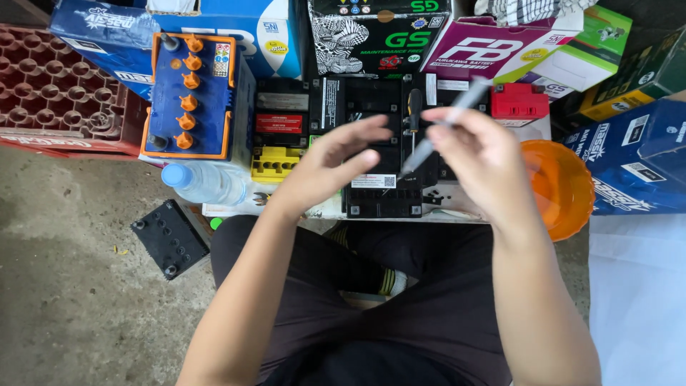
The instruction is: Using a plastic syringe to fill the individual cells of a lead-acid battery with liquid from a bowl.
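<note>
Right hand [480,159] is pinched shut around a thin, clear plastic syringe-like tube [444,123], blurred, angled so its tip points down toward 7 o'clock and its far end runs up toward 1 o'clock. Left hand [336,163] is open and holding nothing, fingers loosely spread and hovering just beside the tube's lower tip.

Both hover right over a small black battery [380,187], boxy hard plastic with a white sticker on top and a ribbed front edge. A screwdriver [413,113] with a dark handle lies on it at about 12 o'clock from the hands.

Nearest the camera is the lap in dark fabric, and at 8 o'clock a flat black battery lid [170,238] with round holes lies on the rough concrete floor [71,286].

At 9 o'clock from the left hand: a clear water bottle [202,182] with a blue cap, lying on its side, and a yellow plastic cap strip [275,163]. Further out at 10 o'clock, a big blue battery [191,96] with an orange rim and a row of orange plugs. At 3 o'clock, a glossy translucent orange bowl [564,186].

Farthest back, around 12 o'clock, a row of printed cardboard boxes [379,36], with a red plastic crate [50,89] at the far left.
</note>
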